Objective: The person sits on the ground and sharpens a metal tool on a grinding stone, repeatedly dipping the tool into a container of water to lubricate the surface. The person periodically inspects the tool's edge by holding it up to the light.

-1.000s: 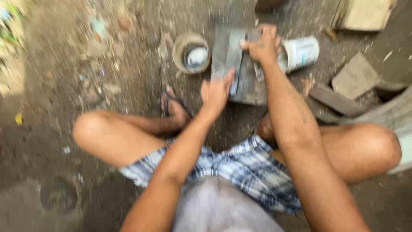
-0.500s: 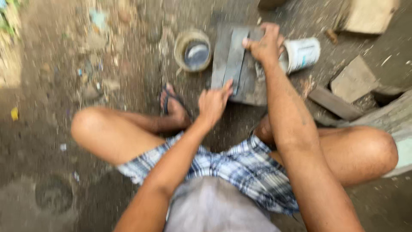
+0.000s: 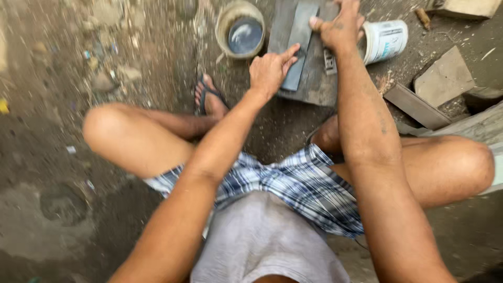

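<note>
My left hand (image 3: 270,71) presses flat fingertips on the near end of the blade (image 3: 298,44) lying along the grey sharpening stone (image 3: 314,78), my right hand (image 3: 340,29) clenches the far end, so I want even pressure, shallow angle.

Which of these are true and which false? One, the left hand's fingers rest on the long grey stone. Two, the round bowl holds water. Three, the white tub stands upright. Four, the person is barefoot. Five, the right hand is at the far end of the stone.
1. True: the left hand has its fingers on the long grey stone.
2. True: the round bowl holds water.
3. False: the white tub lies on its side.
4. False: a sandal is on the foot in view.
5. True: the right hand is at the stone's far end, over the dark board.
</note>
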The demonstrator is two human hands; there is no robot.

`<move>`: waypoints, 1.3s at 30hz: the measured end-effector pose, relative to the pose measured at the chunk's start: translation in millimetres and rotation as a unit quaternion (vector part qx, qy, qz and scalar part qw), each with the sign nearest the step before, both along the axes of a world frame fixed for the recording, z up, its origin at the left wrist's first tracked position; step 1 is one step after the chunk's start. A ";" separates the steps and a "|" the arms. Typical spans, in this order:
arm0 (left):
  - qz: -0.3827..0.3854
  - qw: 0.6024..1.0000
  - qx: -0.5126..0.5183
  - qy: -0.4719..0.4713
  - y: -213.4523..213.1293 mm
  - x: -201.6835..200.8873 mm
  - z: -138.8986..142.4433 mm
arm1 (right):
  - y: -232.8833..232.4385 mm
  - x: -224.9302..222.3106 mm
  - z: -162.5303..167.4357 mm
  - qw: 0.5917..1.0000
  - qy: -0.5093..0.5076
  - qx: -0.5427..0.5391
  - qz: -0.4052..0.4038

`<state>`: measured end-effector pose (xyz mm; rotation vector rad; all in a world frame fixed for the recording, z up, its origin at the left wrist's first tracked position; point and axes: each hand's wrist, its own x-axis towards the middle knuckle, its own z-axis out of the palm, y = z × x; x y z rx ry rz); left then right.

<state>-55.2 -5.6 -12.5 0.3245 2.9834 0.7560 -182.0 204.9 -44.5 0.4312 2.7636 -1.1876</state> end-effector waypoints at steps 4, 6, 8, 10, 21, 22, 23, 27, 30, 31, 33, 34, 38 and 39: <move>0.014 0.999 0.026 -0.045 0.6 7.3 0.9 | 0.2 -0.8 -6.9 1.000 0.015 0.016 -0.012; -0.008 0.999 -0.003 0.039 3.9 6.1 -0.2 | -0.1 0.8 -7.4 0.999 0.026 0.012 -0.029; 0.019 0.999 -0.016 0.021 6.8 9.0 -1.3 | -1.2 3.8 -6.9 1.000 0.000 -0.002 -0.011; 0.039 0.999 -0.002 -0.021 10.0 9.9 -2.9 | -1.7 5.1 -5.3 1.000 0.011 -0.021 -0.016; 0.073 0.997 -0.021 -0.021 13.8 31.3 -2.5 | -6.2 0.7 0.4 1.000 -0.010 -0.002 -0.018; 0.073 0.997 0.003 -0.010 12.2 26.6 -1.8 | -6.0 0.3 -0.2 0.999 -0.004 0.001 -0.033; 0.049 0.998 -0.025 0.014 11.9 15.6 -2.4 | -6.1 0.6 -1.2 0.999 0.002 -0.001 -0.036; 0.022 0.998 -0.056 -0.011 11.6 9.7 -3.2 | -4.5 1.6 -5.9 1.000 0.014 0.000 -0.006; 0.036 0.996 -0.034 -0.074 9.2 8.4 -0.9 | -4.1 0.0 -8.4 1.000 0.004 0.004 -0.018; 0.034 0.994 -0.031 -0.098 8.3 7.3 -0.6 | -3.6 -1.4 -8.3 0.999 -0.012 0.004 -0.035; -0.024 0.998 -0.021 0.047 6.7 5.3 0.2 | -3.7 -2.7 -7.7 0.999 -0.018 0.011 -0.045; -0.036 0.995 -0.011 0.094 6.3 4.8 0.6 | -4.1 -2.2 -7.5 0.998 -0.046 0.019 -0.033; 0.015 0.998 -0.028 -0.045 5.4 5.9 0.4 | -2.0 -2.1 -6.8 1.000 -0.025 0.015 -0.010; 0.013 0.999 -0.023 -0.035 4.0 9.2 1.5 | -1.0 -2.0 -7.2 1.000 -0.013 0.013 -0.020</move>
